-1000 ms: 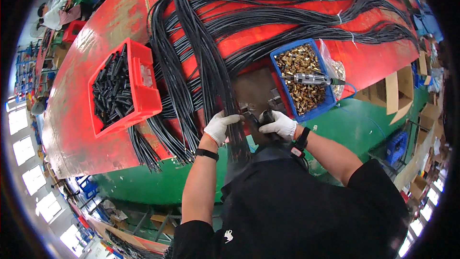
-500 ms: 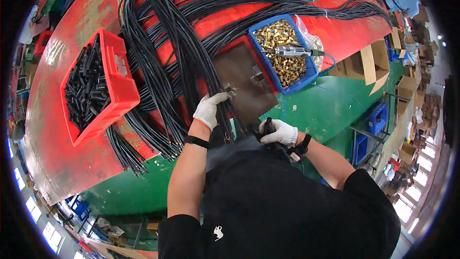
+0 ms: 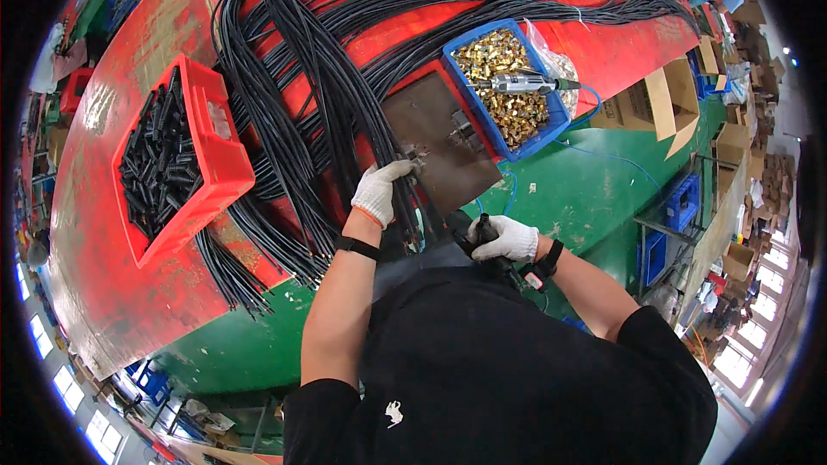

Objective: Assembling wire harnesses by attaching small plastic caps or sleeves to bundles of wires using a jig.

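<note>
My left hand (image 3: 376, 193), in a white knit glove, is closed at the ends of several black cables (image 3: 345, 112) that drape down across the table; its fingers reach over them. In my gloved right hand (image 3: 508, 239) is a black hand tool (image 3: 485, 229), held close to my body; most of it is hidden by the glove and my shirt, so its kind is unclear. Between the hands, cable ends (image 3: 415, 239) hang near the table's front edge. Just beyond lies a dark metal plate (image 3: 426, 125) with a small metal fixture (image 3: 465, 132) on it.
A red bin (image 3: 226, 176) of black ribbed sleeves stands tilted at left. At right, a blue bin (image 3: 551, 139) holds brass-coloured fittings, with a silver air tool (image 3: 521, 83) and blue hose across it. More bundled cables (image 3: 482, 21) cover the red tabletop (image 3: 95, 232). An open carton (image 3: 655, 108) is farther right.
The whole view has shifted slightly. Both hands keep nearly the same place and grip, and the cable ends between them have moved a little.
</note>
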Motion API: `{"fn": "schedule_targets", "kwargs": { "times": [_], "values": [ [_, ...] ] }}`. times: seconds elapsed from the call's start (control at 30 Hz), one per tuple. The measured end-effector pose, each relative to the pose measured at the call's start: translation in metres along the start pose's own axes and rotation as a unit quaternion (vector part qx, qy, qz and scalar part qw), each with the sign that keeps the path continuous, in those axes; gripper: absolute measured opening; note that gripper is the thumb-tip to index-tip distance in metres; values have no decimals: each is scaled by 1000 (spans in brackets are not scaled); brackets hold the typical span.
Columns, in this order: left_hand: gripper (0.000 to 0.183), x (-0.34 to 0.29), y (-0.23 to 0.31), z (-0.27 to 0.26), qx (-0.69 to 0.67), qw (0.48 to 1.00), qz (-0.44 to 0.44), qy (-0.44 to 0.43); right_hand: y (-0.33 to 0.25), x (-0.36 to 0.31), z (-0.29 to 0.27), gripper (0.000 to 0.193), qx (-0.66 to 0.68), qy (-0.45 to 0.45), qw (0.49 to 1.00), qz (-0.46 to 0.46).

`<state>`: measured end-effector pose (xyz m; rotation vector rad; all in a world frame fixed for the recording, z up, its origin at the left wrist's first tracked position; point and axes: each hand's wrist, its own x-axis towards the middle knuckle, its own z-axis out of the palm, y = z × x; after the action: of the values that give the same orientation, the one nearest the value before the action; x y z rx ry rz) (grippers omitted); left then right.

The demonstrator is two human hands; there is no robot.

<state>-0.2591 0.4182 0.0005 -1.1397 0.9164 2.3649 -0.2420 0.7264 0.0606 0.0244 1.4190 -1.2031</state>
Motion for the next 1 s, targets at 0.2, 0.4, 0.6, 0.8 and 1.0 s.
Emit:
{"fn": "schedule_targets", "kwargs": {
  "times": [0.2,0.4,0.6,0.8,1.0],
  "values": [
    [22,0,3,2,10,1000,-10,-8,-8,1,3,33,87,10,995,36],
    [12,-1,7,-2,57,998,-10,-27,-33,18,14,28,199,52,976,68],
    [21,-13,12,-10,84,996,4,11,-63,83,3,27,113,43,991,51],
    [28,-32,32,-40,114,993,-12,13,-114,158,-4,24,143,31,989,36],
    [25,-41,34,-33,87,996,-15,22,-143,219,-2,17,166,130,977,-29]
  ]
}}
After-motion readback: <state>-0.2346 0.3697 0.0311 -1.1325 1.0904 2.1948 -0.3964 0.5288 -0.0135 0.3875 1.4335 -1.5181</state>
